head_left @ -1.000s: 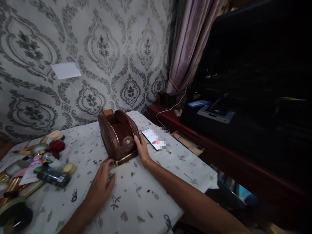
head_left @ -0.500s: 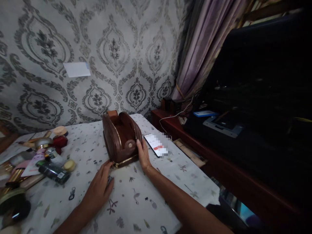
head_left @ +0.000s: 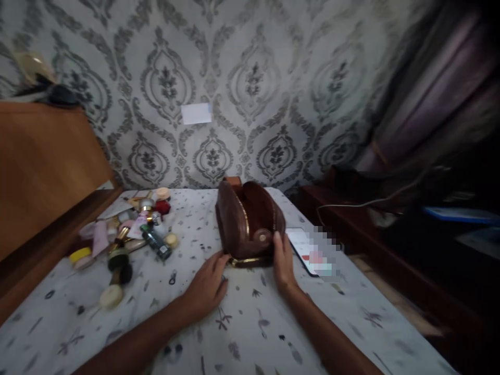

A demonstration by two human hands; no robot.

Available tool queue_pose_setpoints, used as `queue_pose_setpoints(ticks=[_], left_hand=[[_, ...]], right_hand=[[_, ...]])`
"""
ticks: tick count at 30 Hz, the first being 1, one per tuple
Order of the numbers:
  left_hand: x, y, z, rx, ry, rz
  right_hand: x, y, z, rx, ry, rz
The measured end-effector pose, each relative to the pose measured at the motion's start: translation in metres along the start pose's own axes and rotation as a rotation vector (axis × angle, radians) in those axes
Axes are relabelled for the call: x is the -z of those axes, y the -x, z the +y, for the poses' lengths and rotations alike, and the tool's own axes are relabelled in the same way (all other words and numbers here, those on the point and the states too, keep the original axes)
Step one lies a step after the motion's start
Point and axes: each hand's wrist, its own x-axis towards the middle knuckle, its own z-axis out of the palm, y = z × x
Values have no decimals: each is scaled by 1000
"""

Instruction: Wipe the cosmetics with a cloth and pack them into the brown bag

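A: Begin at your fingers. How do they stand?

B: On your left hand the fingertips reach the lower front left corner of the brown bag, at the end of its lower zip. Your thumb is spread away from the index finger, but whether the tips pinch anything, you can't tell. On your right hand the thumb is at the bag's front right edge; the other fingers are partly hidden, so you can't tell whether they clamp.

A: And how should it handle for you?

B: Probably light and pliable, with smooth, leather-like sides that may give under pressure. Expect little fragility. You'd likely do best to brace the right wall near the snap tab, or use the handle at the back.

A: Where does it lie relative to your fingers?

B: Just beyond and between your hands, upright on the desk, its top gaping open.

A: What's further out?

B: Your phone lies just beside your right hand. Well off to the left is a cluster of cosmetics, with a dark green bottle on its near side. Patterned wallpaper rises behind the desk.
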Motion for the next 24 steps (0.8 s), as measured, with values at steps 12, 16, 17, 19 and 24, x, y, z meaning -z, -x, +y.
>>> queue_pose_setpoints(ticks=[12, 16, 17, 19, 24], left_hand=[[7, -2, 5, -18, -23, -1], [20, -2, 10, -19, -44, -55], [26, -3, 9, -29, -67, -77], [41, -3, 5, -57, -137, -96], [98, -10, -38, 34, -449, 242]], right_hand=[[3, 5, -8, 136, 156, 15], [5, 9, -12, 326, 188, 58], [5, 10, -13, 392, 211, 68], [7, 11, -17, 550, 254, 93], [5, 19, -34, 890, 328, 64]])
